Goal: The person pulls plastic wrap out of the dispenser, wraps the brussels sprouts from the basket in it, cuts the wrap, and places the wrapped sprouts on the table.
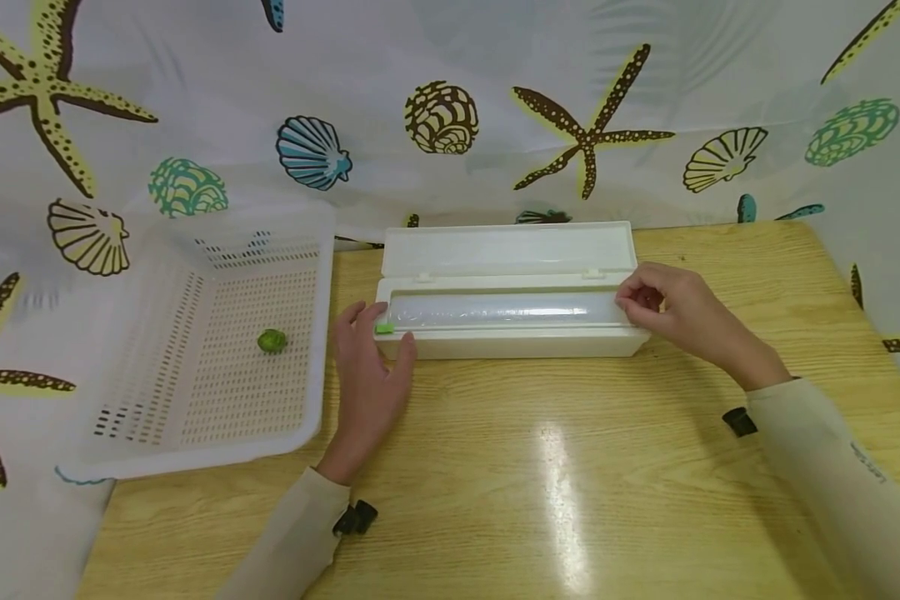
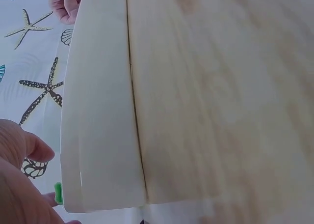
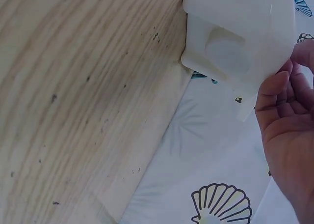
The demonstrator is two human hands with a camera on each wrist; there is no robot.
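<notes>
A white cling film dispenser box (image 1: 510, 343) lies lengthwise on the table, its lid (image 1: 508, 250) tipped back. Inside rests a roll of clear cling film (image 1: 495, 308); a green slide cutter (image 1: 385, 328) sits at the box's front left corner. My left hand (image 1: 371, 379) is at the box's left end, fingers loosely spread and thumb by the front edge. At the right end, my right hand (image 1: 678, 312) has thumb and forefinger together, pinching at the film's edge. The film between the fingertips is hard to see. In the right wrist view the curled fingers (image 3: 274, 86) meet the box end.
To the left stands a white plastic basket (image 1: 318, 333) with a slotted floor, holding one small green round vegetable (image 1: 272, 341). A curtain (image 1: 495, 50) printed with shells and starfish hangs behind the wooden table (image 1: 480, 475).
</notes>
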